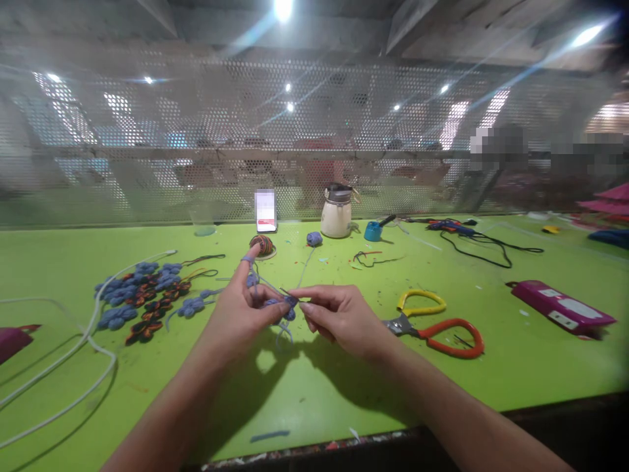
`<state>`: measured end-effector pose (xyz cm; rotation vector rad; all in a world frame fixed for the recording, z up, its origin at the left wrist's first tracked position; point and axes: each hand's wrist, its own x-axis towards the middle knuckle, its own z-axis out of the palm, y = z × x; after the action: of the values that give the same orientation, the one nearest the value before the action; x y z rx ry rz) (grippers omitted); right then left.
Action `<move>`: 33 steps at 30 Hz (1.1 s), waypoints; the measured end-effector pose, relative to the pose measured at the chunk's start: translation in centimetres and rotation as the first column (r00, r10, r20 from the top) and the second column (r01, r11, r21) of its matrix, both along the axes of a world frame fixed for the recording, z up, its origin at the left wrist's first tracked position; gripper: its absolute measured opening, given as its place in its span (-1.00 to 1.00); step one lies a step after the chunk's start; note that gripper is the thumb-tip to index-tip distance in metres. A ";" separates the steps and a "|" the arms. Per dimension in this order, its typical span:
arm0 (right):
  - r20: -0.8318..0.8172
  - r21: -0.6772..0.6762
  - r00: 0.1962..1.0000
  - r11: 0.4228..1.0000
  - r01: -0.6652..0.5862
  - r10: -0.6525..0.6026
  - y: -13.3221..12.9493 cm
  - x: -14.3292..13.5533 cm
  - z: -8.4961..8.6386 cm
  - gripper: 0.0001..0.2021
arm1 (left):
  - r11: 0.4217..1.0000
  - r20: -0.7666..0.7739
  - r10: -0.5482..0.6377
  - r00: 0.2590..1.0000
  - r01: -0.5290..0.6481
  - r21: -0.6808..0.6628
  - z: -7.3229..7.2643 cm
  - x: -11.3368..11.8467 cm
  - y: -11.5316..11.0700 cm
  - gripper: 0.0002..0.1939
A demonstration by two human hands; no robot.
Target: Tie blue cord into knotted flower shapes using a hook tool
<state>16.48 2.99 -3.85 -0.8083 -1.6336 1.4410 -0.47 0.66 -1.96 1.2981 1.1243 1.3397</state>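
Between my hands is a small purple crochet piece (289, 313), a short yarn tail hanging below it. My left hand (250, 305) pinches the piece between thumb and fingers, its index finger raised with purple yarn looped round it. In my right hand (339, 311) a thin crochet hook (285, 290) is pinched, its tip at the piece. A strand runs back to a small purple yarn ball (314, 239). Behind my left index finger lies a dark multicoloured yarn ball (263, 244). Finished-looking purple crochet flowers (118, 292) and orange-black ones (147, 321) are heaped at the left.
Scissors (432, 328) with yellow and orange handles lie right of my right hand. A purple power strip (560, 307) is farther right. A phone (266, 211), a pale jug (337, 213) and a blue pot (373, 231) stand at the back. A white cable (95, 347) curls at left.
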 end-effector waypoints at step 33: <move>-0.287 -0.087 0.955 0.995 0.049 -0.072 -0.4 -0.7 -0.7 -0.66 | 0.992 0.325 -0.003 0.946 0.044 -0.120 0.1 0.0 -0.2 -0.04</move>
<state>15.81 2.64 -4.50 -0.6485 -1.3272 1.5098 -0.42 0.43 -1.87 0.9535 0.9435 1.3820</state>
